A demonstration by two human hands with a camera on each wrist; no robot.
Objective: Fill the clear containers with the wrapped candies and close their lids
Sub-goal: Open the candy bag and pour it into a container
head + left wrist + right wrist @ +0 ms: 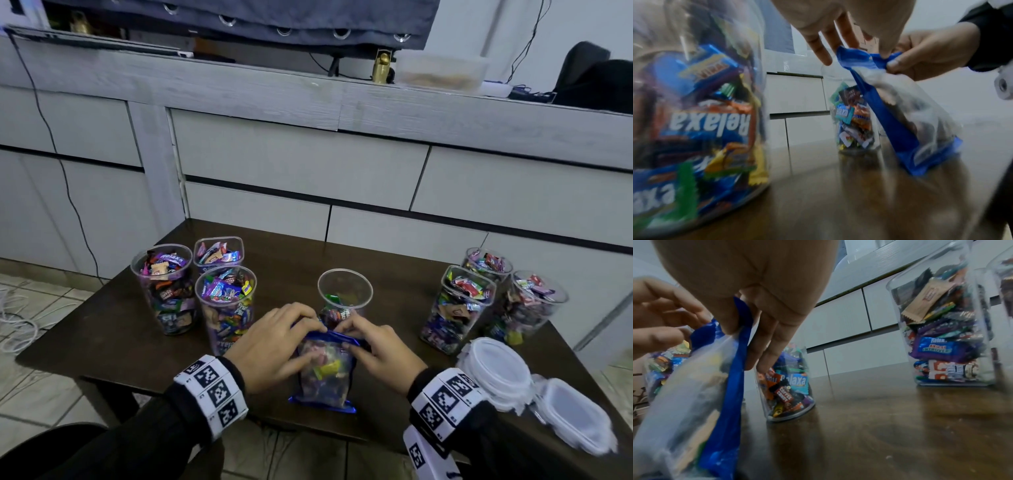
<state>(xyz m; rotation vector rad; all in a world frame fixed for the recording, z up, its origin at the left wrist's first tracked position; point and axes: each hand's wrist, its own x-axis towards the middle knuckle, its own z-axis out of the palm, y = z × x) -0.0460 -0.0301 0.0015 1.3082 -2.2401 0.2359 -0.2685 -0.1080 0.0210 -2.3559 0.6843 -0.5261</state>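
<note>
While both hands work at the near edge of the dark wooden table (102, 329), the head view shows the left hand (274, 346) and the right hand (380, 349) pinching the blue top edge of a clear candy bag (323, 373) that stands between them. Just behind it is a partly filled round container (344, 294); three full ones stand to the left, three more to the right, and a stack of white lids (496, 373) lies at the near right. From the left wrist, a full container (694, 121) looms close — the bag (906, 116) leans beside the partly filled one (855, 123). From the right wrist, thumb and fingers (768, 344) clamp the blue strip, a square container (947, 337) off to the right.
</note>
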